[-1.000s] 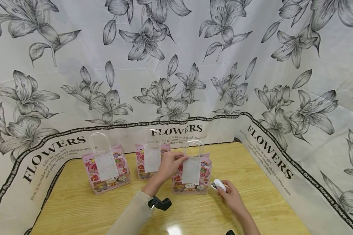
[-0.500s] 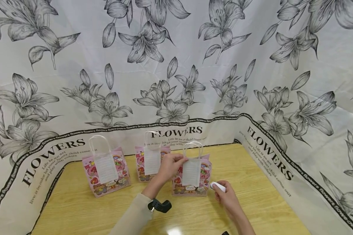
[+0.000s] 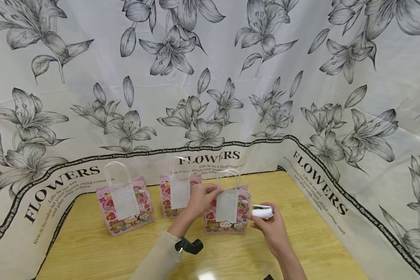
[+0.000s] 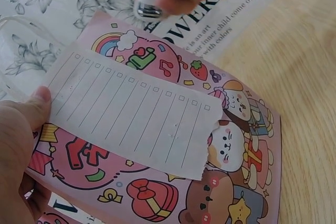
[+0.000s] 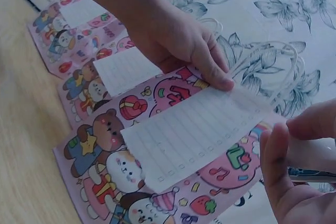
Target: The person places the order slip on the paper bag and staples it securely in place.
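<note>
A pink cartoon gift bag [image 3: 244, 217] with white handles stands upright at the right of three. Over its front lies a ruled paper slip [image 4: 131, 108] with checkboxes and a torn lower edge. At the slip's upper left corner my left hand [image 3: 200, 199] pinches slip and bag rim together, thumb in front, fingers behind. Just right of the bag, my right hand [image 3: 275, 227] holds a small white stapler [image 3: 262, 212] between thumb and fingers. In the left wrist view the stapler's metal end points toward the bag, apart from the slip.
Two similar gift bags, a left one [image 3: 106, 217] and a middle one [image 3: 165, 198], each carry a paper slip. My left forearm crosses in front of the middle bag. Behind the wooden table [image 3: 101, 256] hangs a white flower-print cloth [image 3: 203, 46].
My right hand has turned the stapler over, tilting it first and then bringing it level, slightly higher beside the bag. The left hand keeps its pinch on the slip and bag.
</note>
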The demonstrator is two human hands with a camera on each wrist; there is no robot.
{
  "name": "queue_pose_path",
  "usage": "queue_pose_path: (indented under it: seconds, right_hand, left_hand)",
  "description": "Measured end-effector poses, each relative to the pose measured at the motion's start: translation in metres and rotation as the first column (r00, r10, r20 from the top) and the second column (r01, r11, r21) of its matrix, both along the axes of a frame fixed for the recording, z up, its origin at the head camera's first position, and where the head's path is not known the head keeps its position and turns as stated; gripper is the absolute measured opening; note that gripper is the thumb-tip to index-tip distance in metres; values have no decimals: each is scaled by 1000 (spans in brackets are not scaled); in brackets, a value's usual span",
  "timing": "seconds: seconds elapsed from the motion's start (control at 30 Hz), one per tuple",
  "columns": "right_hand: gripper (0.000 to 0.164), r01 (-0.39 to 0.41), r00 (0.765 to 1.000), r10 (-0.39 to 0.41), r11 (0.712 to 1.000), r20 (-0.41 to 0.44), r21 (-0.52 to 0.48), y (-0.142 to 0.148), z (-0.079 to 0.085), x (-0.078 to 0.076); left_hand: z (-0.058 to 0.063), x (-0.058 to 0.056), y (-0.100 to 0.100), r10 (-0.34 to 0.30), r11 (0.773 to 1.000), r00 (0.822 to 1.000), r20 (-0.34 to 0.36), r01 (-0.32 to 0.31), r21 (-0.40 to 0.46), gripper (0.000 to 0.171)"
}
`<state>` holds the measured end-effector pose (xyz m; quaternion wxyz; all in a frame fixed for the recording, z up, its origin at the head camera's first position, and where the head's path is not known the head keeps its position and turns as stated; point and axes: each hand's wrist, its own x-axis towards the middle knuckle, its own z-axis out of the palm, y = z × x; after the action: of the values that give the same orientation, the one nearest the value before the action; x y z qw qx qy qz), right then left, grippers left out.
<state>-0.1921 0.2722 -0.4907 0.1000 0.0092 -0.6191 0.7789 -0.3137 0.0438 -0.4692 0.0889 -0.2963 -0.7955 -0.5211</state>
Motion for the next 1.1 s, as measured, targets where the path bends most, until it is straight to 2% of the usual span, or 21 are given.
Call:
queue_pose_path:
  seconds: [0.13, 0.27, 0.33, 0.4, 0.53, 0.6, 0.7, 0.87, 0.97, 1.03, 1.1]
  right_hand:
    - [51, 17, 999, -10, 989, -50, 145, -10, 19, -1]
    - [55, 8, 993, 20, 970, -115, 244, -22, 39, -4]
    - [56, 5, 988, 42, 953, -149, 303, -30, 47, -9]
    - [54, 29, 980, 51, 919, -193, 394, -42, 63, -10]
    - [52, 125, 955, 59, 809, -292, 574, -60, 74, -21]
    - [51, 171, 944, 58, 752, -324, 636, -65, 73, -29]
    - [50, 210, 932, 70, 694, -354, 689, -71, 70, -40]
    - [49, 270, 930, 44, 590, -364, 761, -75, 67, -50]
    - [50, 285, 940, 28, 481, -339, 829, -75, 67, -53]
    - [50, 273, 950, 30, 405, -311, 873, -74, 67, -53]
    - [52, 244, 961, 39, 340, -273, 908, -71, 68, -52]
  left_hand:
    - [1, 1, 0, -9, 1000, 1000, 20, 9, 2, 21]
    - [1, 0, 3, -8, 1000, 1000, 21, 8, 1, 22]
    - [1, -2, 4, -4, 1000, 1000, 5, 4, -3, 22]
    - [1, -3, 5, 5, 1000, 1000, -11, -5, -10, 21]
    - [1, -4, 4, 9, 1000, 1000, -22, -10, -13, 20]
    - [2, -4, 4, 10, 1000, 1000, -25, -11, -10, 20]
    - [2, -4, 2, 10, 1000, 999, -31, -11, -12, 19]
    - [3, -2, 1, 13, 1000, 1000, -28, -14, -16, 16]
    - [4, -1, 1, 16, 1000, 1000, -25, -16, -7, 17]
    - [4, 1, 1, 16, 1000, 1000, -21, -16, -5, 18]
    - [3, 2, 0, 13, 1000, 1000, -17, -13, -10, 19]
